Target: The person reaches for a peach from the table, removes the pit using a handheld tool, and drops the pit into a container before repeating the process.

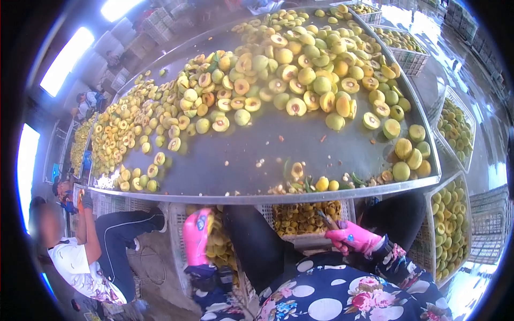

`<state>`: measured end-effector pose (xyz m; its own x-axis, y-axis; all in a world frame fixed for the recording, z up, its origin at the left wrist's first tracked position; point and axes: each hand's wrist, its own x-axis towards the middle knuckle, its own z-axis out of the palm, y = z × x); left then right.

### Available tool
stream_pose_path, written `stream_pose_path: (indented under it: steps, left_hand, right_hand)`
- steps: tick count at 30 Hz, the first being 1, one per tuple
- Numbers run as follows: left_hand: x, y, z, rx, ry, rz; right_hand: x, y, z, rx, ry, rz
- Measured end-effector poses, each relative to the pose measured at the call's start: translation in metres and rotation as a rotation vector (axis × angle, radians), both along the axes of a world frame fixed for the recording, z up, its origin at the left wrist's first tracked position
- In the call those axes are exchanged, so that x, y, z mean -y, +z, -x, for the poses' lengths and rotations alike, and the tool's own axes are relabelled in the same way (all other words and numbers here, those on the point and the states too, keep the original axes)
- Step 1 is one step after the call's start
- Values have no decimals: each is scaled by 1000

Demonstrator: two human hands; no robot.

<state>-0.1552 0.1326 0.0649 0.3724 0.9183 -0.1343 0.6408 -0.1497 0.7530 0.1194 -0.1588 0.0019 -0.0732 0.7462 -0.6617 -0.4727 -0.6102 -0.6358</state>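
Note:
My left hand [196, 235], in a pink glove, hangs below the table's front edge, beside a crate of fruit halves [218, 243]. Its fingers are mostly hidden and smeared, with a bit of yellow fruit showing at their edge. In a pink glove as well, my right hand [354, 237] is closed around a small knife [327, 220] with a thin, short blade pointing up and left. Beneath the knife is a crate of dark yellow fruit pieces [300, 218]. Halved yellow-green peaches [296, 107], some with stones, lie heaped on the metal table [230, 160] ahead.
The table's raised metal rim [267, 199] runs across just in front of my knees. Fruit crates [450, 227] line the right side. At the left sits another person [85, 257] with gloved hands at the table's corner. Loose stones and leaves [300, 186] lie near the rim.

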Motion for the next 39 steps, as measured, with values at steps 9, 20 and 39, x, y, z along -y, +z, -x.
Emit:
stream_pose_path:
  steps: [9,20,39]
  left_hand:
    - [-152,-3,-123,-66,-60,-250]
    - [-194,-101,-223,340,-54,131]
    - [122,-11,-196,1067,-41,1212]
  right_hand:
    - [-10,-8,-7,-41,-11,68]
    - [5,8,-19,-146,51,55]
    - [-46,61,-1,96,-433,-349]
